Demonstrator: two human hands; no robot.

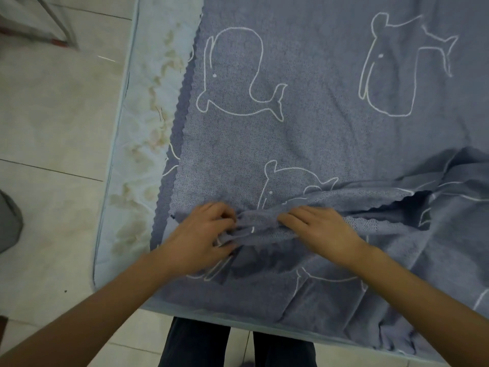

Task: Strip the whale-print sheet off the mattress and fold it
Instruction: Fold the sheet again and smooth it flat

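Note:
The blue-grey whale-print sheet lies spread over most of the pale mattress, with white whale outlines on it. Its left scalloped edge has pulled in, baring a stained strip of mattress. A bunched fold of the sheet runs across the near part, from the middle out to the right. My left hand has its fingers curled into that bunched cloth. My right hand lies on the same fold just to the right, fingers pointing left and pinching the fabric.
Beige floor tiles lie left of the mattress and below its near edge. A metal frame leg stands at the top left. A grey object sits at the left edge. My dark trouser legs stand at the near edge.

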